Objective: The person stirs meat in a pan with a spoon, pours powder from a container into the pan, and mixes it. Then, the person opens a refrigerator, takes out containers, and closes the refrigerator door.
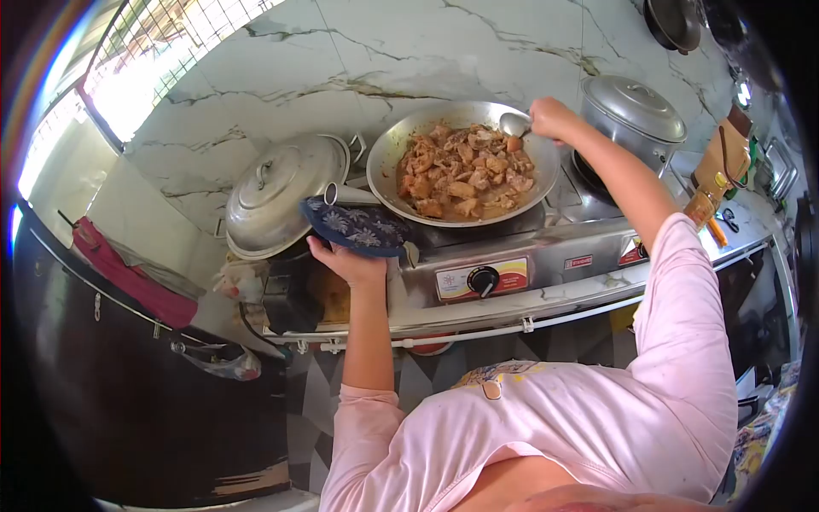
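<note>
My left hand (350, 263) was bent around the blue potholder (354, 229), its grip partly closed, with the cloth up against the handle (350, 196) of the wide pan (546, 162); much of my fingers was hidden, so I could not tell how firmly they pressed. My right grip (553, 119) was closed on the spoon (514, 125), whose bowl was at the pan's far right wall, beside the meat (465, 166). The pan sat on the left part of the stove (550, 264), and the meat lay in it amid a little sauce. The thick cloth was what worried me: had it slid on the metal, the pan could have swung or tipped and spilled sauce towards the table's (589, 292) front edge, where I stood. A loose corner hung close beneath the pan; I could not see a flame, but a lit burner might have scorched it. A hard push of the spoon near the rim could have flicked meat out, or sent my knuckles against the lidded pot (636, 111) just to the right. On the left, the big domed lid (286, 196) was close enough to the handle to be knocked by a sideways jerk.
</note>
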{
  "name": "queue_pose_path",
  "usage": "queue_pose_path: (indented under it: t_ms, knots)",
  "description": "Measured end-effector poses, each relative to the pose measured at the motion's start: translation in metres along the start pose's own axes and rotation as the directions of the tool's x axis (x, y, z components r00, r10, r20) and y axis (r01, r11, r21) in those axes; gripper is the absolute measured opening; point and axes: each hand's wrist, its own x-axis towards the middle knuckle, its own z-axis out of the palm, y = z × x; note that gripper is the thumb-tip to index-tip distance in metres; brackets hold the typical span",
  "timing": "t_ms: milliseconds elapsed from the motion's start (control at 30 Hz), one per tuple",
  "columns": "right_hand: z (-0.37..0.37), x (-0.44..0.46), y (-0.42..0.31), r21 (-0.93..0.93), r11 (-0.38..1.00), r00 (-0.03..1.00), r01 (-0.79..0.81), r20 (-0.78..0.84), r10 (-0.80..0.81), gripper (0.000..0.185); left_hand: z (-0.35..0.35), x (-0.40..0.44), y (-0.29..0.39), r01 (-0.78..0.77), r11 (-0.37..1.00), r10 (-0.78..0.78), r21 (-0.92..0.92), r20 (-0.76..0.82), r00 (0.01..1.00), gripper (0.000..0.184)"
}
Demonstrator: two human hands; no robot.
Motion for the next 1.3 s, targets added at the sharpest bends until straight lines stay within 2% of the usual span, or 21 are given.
queue_pose_path:
  t_ms: [33, 100, 133, 200, 233, 300, 333, 400, 433, 500, 567, 633, 667, 800, 867, 900, 967, 1000, 1100, 1300]
  knots:
    - [0.011, 0.010, 0.001, -0.005, 1.000, 1.000, -0.006, -0.006, 0.005, 0.014, -0.003, 0.005, -0.004, -0.001, 0.999, 0.001, -0.038, 0.000, 1.000, 0.045]
    - [0.036, 0.031, 0.001, 0.146, 0.988, 0.979, 0.052, 0.186, -0.079, 0.013, 0.004, 0.002, -0.010, 0.041, 0.999, -0.040, 0.032, -0.021, 0.999, 0.038]
    - [0.043, 0.040, 0.001, 0.144, 0.988, 0.980, 0.053, 0.182, -0.079, 0.013, 0.001, 0.006, -0.015, -0.036, 0.994, 0.037, 0.105, -0.004, 0.999, 0.034]
    - [0.052, 0.044, -0.016, 0.322, 0.941, 0.958, 0.107, 0.219, -0.184, 0.015, 0.000, 0.011, -0.015, -0.160, 0.956, 0.163, 0.244, 0.011, 0.987, 0.024]
    - [0.052, 0.048, -0.022, 0.329, 0.938, 0.959, 0.105, 0.216, -0.183, 0.015, 0.001, 0.014, -0.014, -0.159, 0.955, 0.160, 0.250, 0.016, 0.987, 0.024]
    - [0.044, 0.040, -0.039, 0.181, 0.918, 0.922, 0.353, 0.096, -0.374, 0.020, 0.001, 0.015, -0.011, -0.105, 0.934, 0.059, 0.342, 0.142, 0.988, 0.030]
    - [0.042, 0.035, -0.045, 0.180, 0.920, 0.924, 0.347, 0.100, -0.368, 0.020, 0.000, 0.017, -0.011, -0.082, 0.920, 0.004, 0.382, 0.199, 0.980, 0.034]
    - [0.036, 0.018, -0.057, -0.026, 0.789, 0.783, 0.614, -0.102, -0.613, 0.014, -0.006, 0.027, -0.012, -0.058, 0.918, -0.008, 0.393, 0.164, 0.986, 0.033]
    - [0.032, 0.006, -0.063, -0.026, 0.793, 0.788, 0.609, -0.096, -0.609, 0.014, -0.009, 0.031, -0.013, -0.038, 0.911, -0.017, 0.411, 0.129, 0.991, 0.032]
    - [0.009, -0.038, -0.086, -0.321, 0.761, 0.798, 0.563, -0.027, -0.602, 0.012, -0.001, 0.032, -0.012, -0.038, 0.905, -0.008, 0.424, 0.106, 0.994, 0.031]
    - [0.000, -0.069, -0.093, -0.343, 0.731, 0.770, 0.590, -0.031, -0.637, 0.007, -0.003, 0.038, -0.009, -0.057, 0.875, 0.028, 0.481, 0.068, 0.997, 0.031]
    - [0.002, -0.082, -0.089, -0.429, 0.627, 0.664, 0.650, -0.082, -0.744, 0.006, -0.006, 0.042, -0.005, -0.027, 0.877, 0.010, 0.480, 0.036, 0.999, 0.033]
    - [-0.004, -0.093, -0.087, -0.483, 0.591, 0.630, 0.646, -0.100, -0.770, 0.005, -0.005, 0.041, -0.002, -0.045, 0.862, 0.006, 0.504, 0.080, 0.997, 0.035]
    - [-0.047, -0.153, -0.090, -0.468, 0.623, 0.629, 0.627, -0.167, -0.759, 0.004, -0.006, 0.043, 0.004, -0.051, 0.857, -0.033, 0.513, 0.153, 0.988, 0.037]
    - [-0.062, -0.184, -0.094, -0.447, 0.640, 0.699, 0.624, -0.047, -0.714, 0.003, -0.006, 0.044, 0.004, -0.049, 0.850, -0.047, 0.525, 0.168, 0.985, 0.036]
    - [-0.059, -0.189, -0.095, -0.447, 0.642, 0.701, 0.623, -0.046, -0.712, 0.003, -0.005, 0.045, 0.003, -0.041, 0.839, -0.053, 0.543, 0.156, 0.986, 0.037]
    - [-0.051, -0.193, -0.095, -0.338, 0.634, 0.707, 0.696, 0.172, -0.686, 0.004, -0.003, 0.046, 0.003, -0.032, 0.827, -0.063, 0.562, 0.150, 0.987, 0.038]
    - [-0.033, -0.182, -0.093, -0.332, 0.640, 0.712, 0.693, 0.177, -0.679, 0.005, -0.001, 0.046, 0.003, -0.029, 0.820, -0.067, 0.571, 0.146, 0.987, 0.037]
    - [0.016, -0.140, -0.089, -0.347, 0.660, 0.723, 0.666, 0.083, -0.686, 0.007, 0.000, 0.046, 0.003, -0.025, 0.812, -0.071, 0.582, 0.142, 0.987, 0.037]
    - [0.035, -0.091, -0.092, -0.434, 0.656, 0.726, 0.618, -0.004, -0.687, 0.008, -0.008, 0.049, 0.003, 0.007, 0.820, -0.076, 0.572, 0.097, 0.992, 0.037]
